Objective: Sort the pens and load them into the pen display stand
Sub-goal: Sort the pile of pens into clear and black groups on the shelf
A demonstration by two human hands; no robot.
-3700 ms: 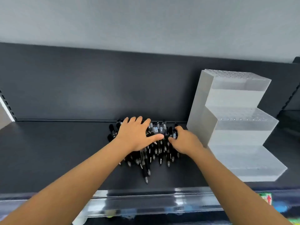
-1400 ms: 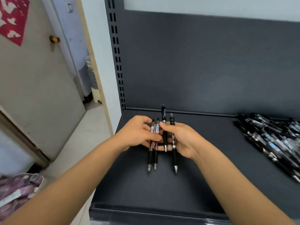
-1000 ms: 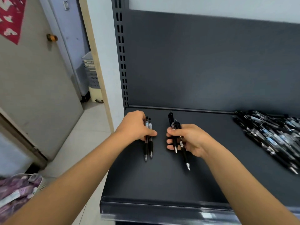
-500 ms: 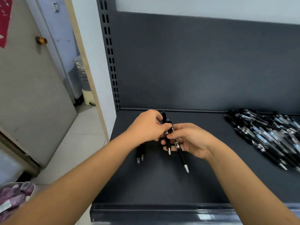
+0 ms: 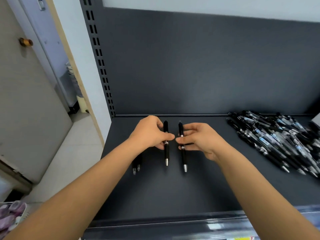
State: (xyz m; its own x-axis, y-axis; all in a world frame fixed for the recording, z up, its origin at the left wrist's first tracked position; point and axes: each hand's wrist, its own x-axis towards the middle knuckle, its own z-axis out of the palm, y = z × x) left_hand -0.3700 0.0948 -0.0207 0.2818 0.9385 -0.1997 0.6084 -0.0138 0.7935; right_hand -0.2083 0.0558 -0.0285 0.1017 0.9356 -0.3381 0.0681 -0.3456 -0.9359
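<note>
1. While the dark shelf (image 5: 173, 191) spreads wide and mostly bare in front of the person, sorting looks to be the step in hand; the display stand is out of view, so loading seems some way off.
2. Off to the right, well apart from the hands, lies the big heap of pens (image 5: 277, 137), tips toward the shelf's front edge. It looks largely unsorted, so most of the job seems to remain.
3. To the left, beyond the slotted upright (image 5: 99, 63), a door (image 5: 26, 101) and floor show; nothing there blocks the work.
4. At mid-shelf the left hand (image 5: 149, 134) is closed in a pinch on one black pen (image 5: 166, 144), held tip toward the person just above the surface.
5. Just beside it, the right hand (image 5: 202, 141) pinches a second black pen (image 5: 182, 146) the same way; the two pens run parallel and do not touch.
6. Smallest, two laid-down pens (image 5: 136, 168) peek out beneath the left forearm, mostly hidden.
7. Next, I would judge, each held pen needs setting down in its own group, kept clear of that hidden pair so the kinds do not mix.
</note>
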